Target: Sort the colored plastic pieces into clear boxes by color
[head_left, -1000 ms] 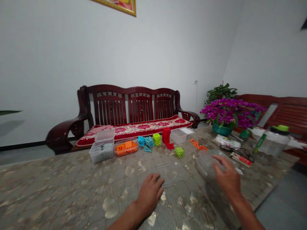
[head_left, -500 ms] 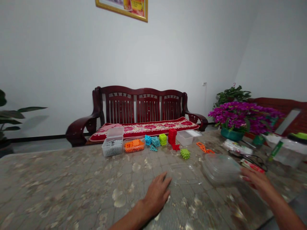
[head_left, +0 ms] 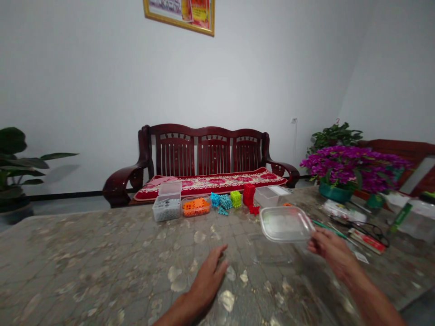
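The right hand [head_left: 330, 250] grips a clear, rounded-rectangular plastic container [head_left: 287, 224] by its near right end, fingers closed around the rim; the container is tilted above the table — its smooth, glossy face catching pale light. Below it lies a thin, transparent plastic lid [head_left: 270, 253], faint against the grey-brown, stone-patterned tabletop [head_left: 118, 258]. The left hand [head_left: 209, 274] is bare, thumb and fingers loosely spread; whether it touches the surface I cannot tell. Farther back stand a translucent square-cornered box of grey pieces [head_left: 166, 208], a rounded clear tub of flat, notched orange pieces [head_left: 196, 207], knobbly blue clusters [head_left: 224, 201], a bumpy lime-green cube [head_left: 235, 199] and a toothed red plastic stack [head_left: 248, 194].
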Motion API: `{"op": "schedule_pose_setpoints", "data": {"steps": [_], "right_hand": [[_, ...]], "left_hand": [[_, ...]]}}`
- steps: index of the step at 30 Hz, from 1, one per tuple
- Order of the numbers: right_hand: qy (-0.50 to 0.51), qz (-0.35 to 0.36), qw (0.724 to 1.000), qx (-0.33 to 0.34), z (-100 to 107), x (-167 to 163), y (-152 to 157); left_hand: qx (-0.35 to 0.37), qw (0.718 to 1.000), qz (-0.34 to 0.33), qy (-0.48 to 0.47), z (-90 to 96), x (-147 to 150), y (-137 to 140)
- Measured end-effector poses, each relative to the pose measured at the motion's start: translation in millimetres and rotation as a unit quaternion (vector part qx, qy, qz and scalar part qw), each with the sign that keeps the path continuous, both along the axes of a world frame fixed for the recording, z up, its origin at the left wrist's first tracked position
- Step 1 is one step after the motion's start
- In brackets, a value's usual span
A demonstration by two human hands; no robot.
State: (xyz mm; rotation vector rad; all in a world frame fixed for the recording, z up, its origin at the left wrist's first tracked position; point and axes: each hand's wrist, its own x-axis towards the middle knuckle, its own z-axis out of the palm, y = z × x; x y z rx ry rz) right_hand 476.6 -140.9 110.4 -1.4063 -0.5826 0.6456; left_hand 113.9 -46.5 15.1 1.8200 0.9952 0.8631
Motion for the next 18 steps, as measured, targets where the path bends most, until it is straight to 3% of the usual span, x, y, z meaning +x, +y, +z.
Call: {"op": "schedule_pose_setpoints", "data": {"steps": [3, 6, 9, 11, 13, 15, 17, 18], "right_hand": [[0.082, 0.088, 0.993, 0.009, -14.7, -88.2, 19.8], [0.152, 0.171, 0.973, 0.009, -37.8, -174.7, 31.6], [0.209, 0.242, 0.947, -0.015, -59.2, -241.0, 35.0], [0.225, 0.302, 0.925, -0.042, -68.7, -266.4, 35.2], [0.149, 0.378, 0.91, -0.08, -73.5, -274.4, 35.1], [-0.029, 0.405, 0.91, -0.086, -74.2, -267.3, 35.0], [-0.246, 0.352, 0.903, -0.029, -72.6, -252.3, 35.5], [-0.341, 0.32, 0.884, 0.016, -71.6, -244.9, 36.3]], "left_hand": [[-0.06, 0.988, 0.092, -0.108, 5.8, -8.8, 8.7], [-0.073, 0.967, 0.174, -0.17, 8.3, -24.8, 28.0], [-0.059, 0.956, 0.228, -0.177, 5.0, -46.1, 51.9], [-0.021, 0.953, 0.263, -0.15, 1.6, -59.6, 65.9], [0.013, 0.948, 0.295, -0.121, -0.9, -70.1, 76.2], [0.019, 0.944, 0.311, -0.107, -1.5, -76.2, 82.5], [0.009, 0.943, 0.315, -0.107, -0.7, -78.2, 85.6], [0.004, 0.944, 0.312, -0.109, -0.1, -77.9, 86.5]]}}
